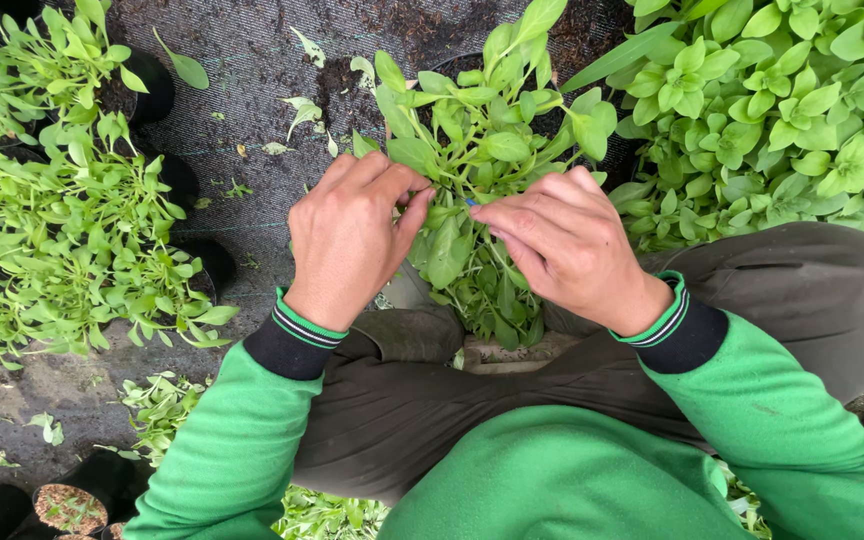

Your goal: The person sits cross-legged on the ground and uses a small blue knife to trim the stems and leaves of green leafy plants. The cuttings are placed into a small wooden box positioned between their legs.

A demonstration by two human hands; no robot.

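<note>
I see both hands working in the leafy plant [482, 150] that stands in a dark pot between my knees, on the black ground cloth [252, 60]. My left hand [347, 235] pinches narrowly on a stem; my right hand [567, 245] has its fingers closed on a small blue item, too hidden to identify. I judge the shoots light, soft and easily bruised, best taken low on the stem rather than by the leaves. Their long axis runs upward and away from me, tips toward the cloth's far edge. More potted seedlings [62, 230] crowd the left edge.
</note>
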